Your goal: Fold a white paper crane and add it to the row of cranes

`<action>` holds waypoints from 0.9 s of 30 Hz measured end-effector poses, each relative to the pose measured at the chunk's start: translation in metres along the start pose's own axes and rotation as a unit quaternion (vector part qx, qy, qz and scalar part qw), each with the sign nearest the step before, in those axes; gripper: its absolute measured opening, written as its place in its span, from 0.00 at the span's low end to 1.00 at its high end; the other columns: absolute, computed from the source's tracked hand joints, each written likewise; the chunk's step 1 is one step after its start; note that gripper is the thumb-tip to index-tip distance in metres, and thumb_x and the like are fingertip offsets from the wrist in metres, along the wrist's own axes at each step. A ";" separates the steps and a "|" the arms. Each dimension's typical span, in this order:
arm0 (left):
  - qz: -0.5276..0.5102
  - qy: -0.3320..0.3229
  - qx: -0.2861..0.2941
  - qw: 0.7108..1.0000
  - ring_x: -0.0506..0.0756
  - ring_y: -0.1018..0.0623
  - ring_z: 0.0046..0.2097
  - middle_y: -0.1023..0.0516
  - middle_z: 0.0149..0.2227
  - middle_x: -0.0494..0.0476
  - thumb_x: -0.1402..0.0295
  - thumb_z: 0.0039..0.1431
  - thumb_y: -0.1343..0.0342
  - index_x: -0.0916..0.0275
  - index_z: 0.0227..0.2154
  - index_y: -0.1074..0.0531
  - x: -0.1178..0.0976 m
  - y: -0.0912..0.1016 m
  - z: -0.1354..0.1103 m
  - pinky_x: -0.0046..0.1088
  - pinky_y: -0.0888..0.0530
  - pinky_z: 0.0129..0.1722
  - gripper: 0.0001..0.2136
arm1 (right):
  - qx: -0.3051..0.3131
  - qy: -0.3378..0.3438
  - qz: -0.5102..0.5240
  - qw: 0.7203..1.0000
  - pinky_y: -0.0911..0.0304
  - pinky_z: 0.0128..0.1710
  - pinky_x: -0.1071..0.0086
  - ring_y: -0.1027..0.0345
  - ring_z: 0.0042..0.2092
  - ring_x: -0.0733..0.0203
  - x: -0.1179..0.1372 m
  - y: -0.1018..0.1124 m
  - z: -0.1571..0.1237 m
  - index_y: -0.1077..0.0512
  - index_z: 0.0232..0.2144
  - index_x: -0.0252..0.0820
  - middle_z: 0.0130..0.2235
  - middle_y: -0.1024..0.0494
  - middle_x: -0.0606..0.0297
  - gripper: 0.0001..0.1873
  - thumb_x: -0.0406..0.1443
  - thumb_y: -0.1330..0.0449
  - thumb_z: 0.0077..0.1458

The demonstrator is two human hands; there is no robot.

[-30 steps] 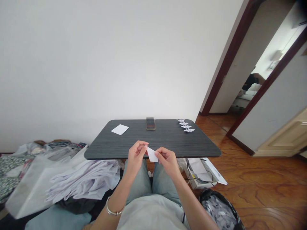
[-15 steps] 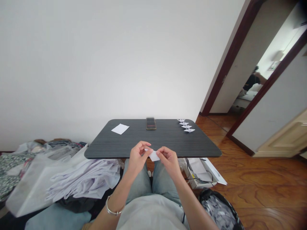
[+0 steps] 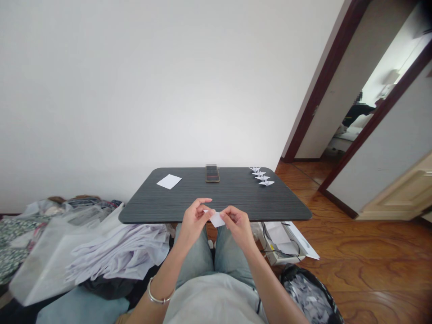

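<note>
A small folded piece of white paper [image 3: 216,219] is held between my two hands at the front edge of the dark table [image 3: 189,195]. My left hand [image 3: 196,219] pinches its left side between thumb and fingers, with the index finger stretched out above. On the right side, my right hand [image 3: 237,220] grips the paper with thumb and bent fingers. Several white paper cranes [image 3: 262,177] stand in a row at the table's back right. White square paper [image 3: 169,181] lies flat at the back left. The folds under my fingers are hidden.
A phone [image 3: 212,173] lies at the table's back middle, near the wall. To the left are piled clothes [image 3: 124,249]. On the floor at right stand a box with papers and cables [image 3: 281,245] and a black bag of paper scraps [image 3: 308,297]. Beyond the doorway is a person [image 3: 357,112].
My left index finger has straightened slightly above the paper. Both hands keep their grip in nearly the same place. The person beyond the doorway has shifted an arm.
</note>
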State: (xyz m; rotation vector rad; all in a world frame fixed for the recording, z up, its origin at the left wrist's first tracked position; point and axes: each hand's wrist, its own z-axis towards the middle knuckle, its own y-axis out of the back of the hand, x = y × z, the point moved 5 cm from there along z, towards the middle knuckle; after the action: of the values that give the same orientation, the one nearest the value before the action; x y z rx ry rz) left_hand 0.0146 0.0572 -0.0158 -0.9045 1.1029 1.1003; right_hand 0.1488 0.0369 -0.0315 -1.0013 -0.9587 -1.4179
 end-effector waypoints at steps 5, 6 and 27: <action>0.017 -0.010 -0.017 1.000 0.49 0.27 0.26 0.27 0.22 0.48 0.68 0.47 0.41 0.64 0.38 0.33 0.000 -0.002 0.000 0.23 0.32 0.29 0.14 | 0.002 0.012 -0.015 1.000 0.53 0.20 0.74 0.49 0.21 0.69 0.002 -0.001 -0.001 0.35 0.21 0.40 0.18 0.39 0.72 0.11 0.39 0.44 0.50; 0.017 -0.014 -0.022 0.999 0.49 0.27 0.26 0.27 0.22 0.48 0.68 0.47 0.41 0.64 0.38 0.33 0.000 -0.002 0.000 0.23 0.32 0.29 0.14 | 0.001 0.013 -0.018 1.000 0.53 0.19 0.74 0.49 0.21 0.69 0.002 -0.001 -0.001 0.35 0.21 0.40 0.18 0.39 0.72 0.11 0.39 0.44 0.50; -0.058 0.021 0.023 0.998 0.53 0.23 0.31 0.24 0.28 0.53 0.64 0.48 0.41 0.64 0.45 0.36 0.002 0.008 0.002 0.30 0.26 0.34 0.21 | -0.017 0.001 -0.002 1.000 0.53 0.20 0.74 0.48 0.19 0.69 -0.003 0.003 0.000 0.34 0.20 0.40 0.18 0.38 0.72 0.11 0.40 0.44 0.49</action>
State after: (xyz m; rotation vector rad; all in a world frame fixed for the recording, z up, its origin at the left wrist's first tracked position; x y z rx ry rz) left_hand 0.0076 0.0618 -0.0180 -0.9481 1.0921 0.9606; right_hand 0.1522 0.0378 -0.0340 -1.0222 -0.9391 -1.4426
